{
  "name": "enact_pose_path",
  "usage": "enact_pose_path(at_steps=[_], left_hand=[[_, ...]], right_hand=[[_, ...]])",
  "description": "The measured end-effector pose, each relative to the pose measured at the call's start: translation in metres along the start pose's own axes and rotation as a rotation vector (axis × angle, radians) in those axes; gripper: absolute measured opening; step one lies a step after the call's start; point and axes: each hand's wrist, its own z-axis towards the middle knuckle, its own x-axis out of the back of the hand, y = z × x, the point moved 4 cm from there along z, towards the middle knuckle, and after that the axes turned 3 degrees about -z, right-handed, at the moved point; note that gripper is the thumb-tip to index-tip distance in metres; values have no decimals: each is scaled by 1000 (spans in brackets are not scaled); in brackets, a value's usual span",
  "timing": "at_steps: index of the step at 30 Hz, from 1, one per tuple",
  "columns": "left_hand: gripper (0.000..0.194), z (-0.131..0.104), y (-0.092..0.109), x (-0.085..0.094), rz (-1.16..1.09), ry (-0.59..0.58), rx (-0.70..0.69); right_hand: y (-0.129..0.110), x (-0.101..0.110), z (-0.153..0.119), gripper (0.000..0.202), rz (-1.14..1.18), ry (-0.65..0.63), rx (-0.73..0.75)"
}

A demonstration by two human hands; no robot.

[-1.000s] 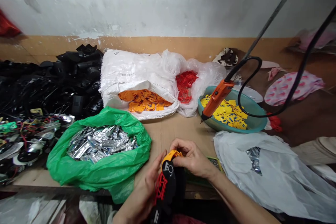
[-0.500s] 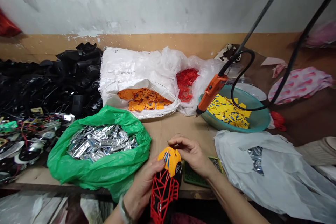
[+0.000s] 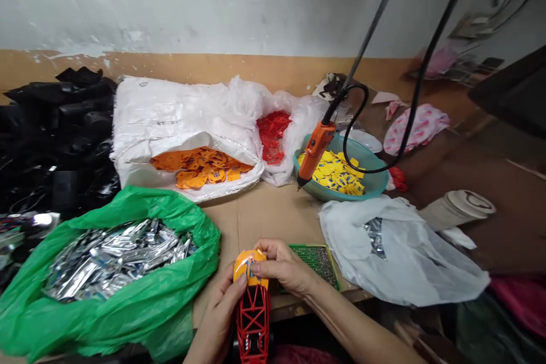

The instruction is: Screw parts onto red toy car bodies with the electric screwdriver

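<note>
Between my hands is a toy car [image 3: 253,318] with a red lattice frame, black wheels and a yellow-orange front cover [image 3: 246,261] printed in blue. My left hand [image 3: 222,302] is closed around its left side, the thumb near the cover's lower edge. My right hand [image 3: 282,266] grips the cover from the right, thumb on top and fingers over the front edge. Just beyond my right hand lies a green tray [image 3: 313,264] of small metal pieces, probably screws. An orange electric screwdriver [image 3: 315,151] hangs tip-down above the table, apart from both hands.
At left a green bag [image 3: 183,227] holds shiny silver parts, beside piled black parts [image 3: 81,136]. Behind stand a white sack [image 3: 170,108] of orange covers and a bag of red frames [image 3: 273,133]. Rightward are a teal basin [image 3: 375,182] of yellow pieces and a white bag [image 3: 409,261].
My right hand has come down from the car's front edge and now presses its thumb on the cover. The car sits straighter. The whole view has turned to the right.
</note>
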Motion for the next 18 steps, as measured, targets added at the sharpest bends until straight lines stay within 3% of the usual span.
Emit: enact_pose_path(at_steps=[4,7,9,12,14,16,18], left_hand=[[48,4,-11,0,52,35,11],[51,5,-10,-5,60,66,69],[50,4,-6,-8,55,105,79],[44,3,-4,-9,40,140,113],[43,2,-8,-8,14,145,162],[41,1,-13,-6,-30,164,195],[39,-1,-17,-7,-80,182,211]], right_hand=[[7,2,-5,49,15,21,-25],[2,13,-16,44,-113,97,64],[-9,33,-27,40,-257,273,197],[-36,79,-40,36,-324,649,405],[-60,107,-40,45,-335,871,571],[-84,123,-28,64,-408,968,670],[-106,128,-7,76,-473,959,730]])
